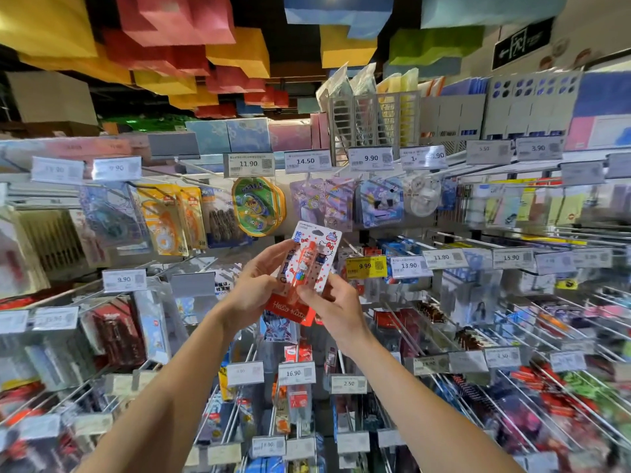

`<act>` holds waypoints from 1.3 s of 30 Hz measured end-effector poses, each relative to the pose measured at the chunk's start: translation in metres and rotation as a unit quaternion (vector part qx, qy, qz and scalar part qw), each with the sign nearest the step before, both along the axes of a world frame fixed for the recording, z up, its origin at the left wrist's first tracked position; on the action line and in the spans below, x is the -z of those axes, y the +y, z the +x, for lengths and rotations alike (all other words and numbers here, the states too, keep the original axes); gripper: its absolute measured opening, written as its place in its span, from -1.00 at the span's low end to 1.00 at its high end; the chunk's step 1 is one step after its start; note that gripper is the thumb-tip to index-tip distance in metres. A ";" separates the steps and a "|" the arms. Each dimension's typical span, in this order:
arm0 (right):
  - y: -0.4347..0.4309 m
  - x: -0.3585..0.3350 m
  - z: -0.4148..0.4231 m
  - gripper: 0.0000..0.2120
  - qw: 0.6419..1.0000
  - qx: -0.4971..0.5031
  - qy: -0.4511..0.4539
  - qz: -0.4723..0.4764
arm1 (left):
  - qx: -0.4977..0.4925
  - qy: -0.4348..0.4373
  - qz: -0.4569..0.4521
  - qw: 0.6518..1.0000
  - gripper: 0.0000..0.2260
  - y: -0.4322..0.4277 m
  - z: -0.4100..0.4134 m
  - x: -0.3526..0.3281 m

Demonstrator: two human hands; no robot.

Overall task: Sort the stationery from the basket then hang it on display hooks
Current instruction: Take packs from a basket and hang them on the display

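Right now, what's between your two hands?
In the head view, a red-and-white cartoon-cat blister pack, held between the left hand and the right hand.

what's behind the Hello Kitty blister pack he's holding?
Behind the Hello Kitty blister pack, held by the left hand and right hand: a red Hello Kitty card pokes out below. Its upper part is covered.

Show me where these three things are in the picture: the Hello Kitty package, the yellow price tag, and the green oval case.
Hello Kitty package [316, 257], head view, on the white card's middle.
Yellow price tag [366, 266], head view, on its printed price.
Green oval case [256, 206], head view, on its front face.
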State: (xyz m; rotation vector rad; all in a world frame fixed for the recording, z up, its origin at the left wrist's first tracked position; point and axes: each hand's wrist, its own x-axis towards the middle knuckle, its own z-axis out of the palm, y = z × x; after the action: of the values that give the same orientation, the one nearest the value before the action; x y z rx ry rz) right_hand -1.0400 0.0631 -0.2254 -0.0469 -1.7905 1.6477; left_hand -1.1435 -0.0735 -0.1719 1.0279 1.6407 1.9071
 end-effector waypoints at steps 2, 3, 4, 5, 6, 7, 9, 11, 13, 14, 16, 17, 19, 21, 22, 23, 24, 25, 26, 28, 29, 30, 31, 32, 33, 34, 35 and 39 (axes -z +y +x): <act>-0.001 0.005 0.000 -0.84 1.000 -0.002 0.003 -0.017 | -0.004 0.000 0.006 1.000 -0.24 0.000 0.005 0.001; -0.001 0.007 0.000 -0.83 1.000 -0.003 0.001 -0.026 | -0.010 -0.002 0.009 1.000 -0.25 0.001 0.008 0.001; 0.001 0.012 0.001 -0.81 0.999 0.000 -0.006 -0.032 | -0.020 -0.002 0.010 1.000 -0.27 0.001 0.009 0.000; 0.005 0.016 0.003 -0.79 0.999 0.001 -0.023 -0.034 | -0.031 0.000 0.005 1.000 -0.29 0.002 0.011 -0.001; 0.011 0.024 0.006 -0.77 0.998 0.000 -0.046 -0.042 | -0.041 0.004 -0.005 0.999 -0.31 0.002 0.012 -0.003; 0.018 0.034 0.009 -0.75 0.995 -0.003 -0.078 -0.056 | -0.049 0.011 -0.017 0.999 -0.34 0.002 0.011 -0.004; 0.033 0.056 0.016 -0.72 0.987 0.004 -0.147 -0.065 | -0.057 0.019 -0.030 0.998 -0.42 0.001 0.010 -0.005; 0.047 0.077 0.018 -0.68 0.976 0.038 -0.205 -0.056 | -0.057 0.020 -0.039 0.997 -0.46 0.001 0.008 -0.005; 0.063 0.097 0.010 -0.58 0.964 0.082 -0.245 -0.057 | -0.053 0.018 -0.042 0.998 -0.48 0.002 0.007 -0.005; 0.070 0.103 0.005 -0.52 0.958 0.096 -0.264 -0.055 | -0.050 0.015 -0.041 0.998 -0.50 0.002 0.008 -0.006; 0.066 0.095 0.005 -0.53 0.956 0.098 -0.275 -0.032 | -0.045 0.009 -0.040 0.998 -0.49 0.001 0.008 -0.007; 0.062 0.088 0.004 -0.63 0.955 0.098 -0.278 -0.020 | -0.042 0.006 -0.042 0.998 -0.46 0.001 0.009 -0.008; 0.055 0.070 0.005 -0.78 0.955 0.091 -0.281 -0.012 | -0.035 0.005 -0.045 0.998 -0.40 -0.001 0.008 -0.008; 0.051 0.061 -0.001 -0.75 0.956 0.086 -0.282 -0.008 | -0.027 0.006 -0.044 0.999 -0.41 -0.002 0.006 -0.009; 0.052 0.060 -0.006 -0.72 0.955 0.088 -0.282 -0.006 | -0.024 0.008 -0.044 0.999 -0.42 -0.003 0.005 -0.009; 0.052 0.060 -0.012 -0.71 0.953 0.096 -0.287 0.001 | -0.022 0.010 -0.045 0.999 -0.42 -0.004 0.004 -0.009; 0.053 0.060 -0.016 -0.72 0.950 0.104 -0.295 0.002 | -0.020 0.011 -0.046 0.999 -0.42 -0.004 0.004 -0.010; 0.053 0.060 -0.020 -0.75 0.945 0.114 -0.305 -0.004 | -0.018 0.012 -0.046 0.999 -0.42 -0.004 0.003 -0.011; 0.054 0.060 -0.024 -0.77 0.942 0.125 -0.312 -0.009 | -0.016 0.012 -0.046 0.999 -0.42 -0.005 0.002 -0.012; 0.056 0.061 -0.032 -0.76 0.938 0.137 -0.317 -0.017 | -0.013 0.008 -0.044 0.999 -0.44 -0.005 0.000 -0.013; 0.057 0.060 -0.035 -0.75 0.939 0.136 -0.314 -0.025 | -0.012 0.006 -0.043 0.999 -0.45 -0.005 -0.001 -0.013; 0.058 0.061 -0.039 -0.75 0.941 0.131 -0.309 -0.038 | -0.012 0.003 -0.042 0.999 -0.46 -0.005 -0.002 -0.013; 0.060 0.060 -0.042 -0.75 0.943 0.125 -0.304 -0.051 | -0.013 0.002 -0.042 0.999 -0.47 -0.005 -0.003 -0.013; 0.062 0.060 -0.048 -0.75 0.944 0.125 -0.298 -0.063 | -0.014 0.001 -0.043 0.999 -0.48 -0.006 -0.003 -0.013; 0.063 0.060 -0.051 -0.77 0.945 0.130 -0.292 -0.073 | -0.015 0.002 -0.045 0.999 -0.49 -0.006 -0.004 -0.013; 0.064 0.060 -0.054 -0.79 0.944 0.137 -0.290 -0.078 | -0.015 0.003 -0.047 0.999 -0.49 -0.006 -0.004 -0.014; 0.064 0.058 -0.056 -0.80 0.942 0.147 -0.290 -0.086 | -0.015 0.006 -0.049 0.999 -0.50 -0.006 -0.005 -0.015; 0.064 0.062 -0.058 -0.87 0.934 0.186 -0.300 -0.060 | -0.027 0.009 -0.051 0.998 -0.54 -0.008 -0.006 -0.017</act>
State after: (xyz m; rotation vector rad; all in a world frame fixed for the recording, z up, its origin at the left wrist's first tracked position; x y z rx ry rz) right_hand -1.0976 0.1270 -0.2877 -0.9787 -1.9425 1.5501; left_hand -1.1498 -0.0816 -0.1552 0.9720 1.7732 1.8309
